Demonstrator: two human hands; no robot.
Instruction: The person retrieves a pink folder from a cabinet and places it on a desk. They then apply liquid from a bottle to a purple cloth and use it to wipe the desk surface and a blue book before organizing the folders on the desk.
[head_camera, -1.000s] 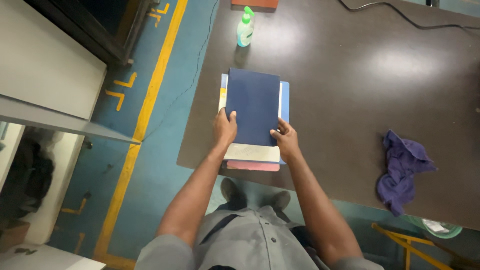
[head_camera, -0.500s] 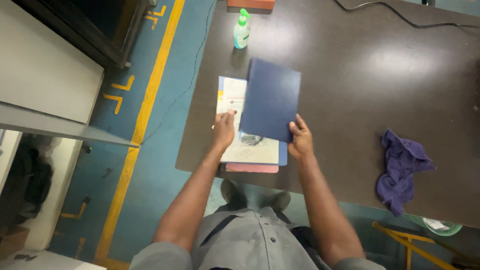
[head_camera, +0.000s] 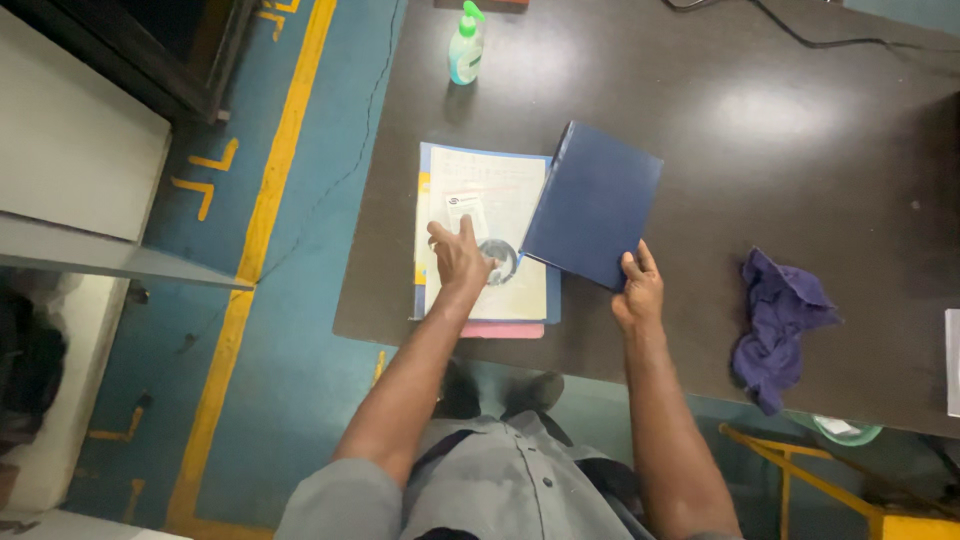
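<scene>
Two hands are at work here, and we start with the biggest thing, the dark table (head_camera: 800, 150), which carries everything. Next in size, the dark blue book (head_camera: 595, 203) lies tilted, to the right of the stack of papers and folders (head_camera: 485, 235), one corner overlapping it. Our right hand (head_camera: 640, 292) grips the book's near corner, thumb and fingers clamped on its edge. Our left hand (head_camera: 460, 258) lies flat on the top white sheet, fingers spread and pressing down. A crumpled purple cloth (head_camera: 780, 325) sits well apart to the right, and a small green pump bottle (head_camera: 466, 47) stands beyond the stack. We judge the one-corner grip weak: the book could pivot and slip. The stack also overhangs the near table edge, so a drag could slide the lower folders off.
</scene>
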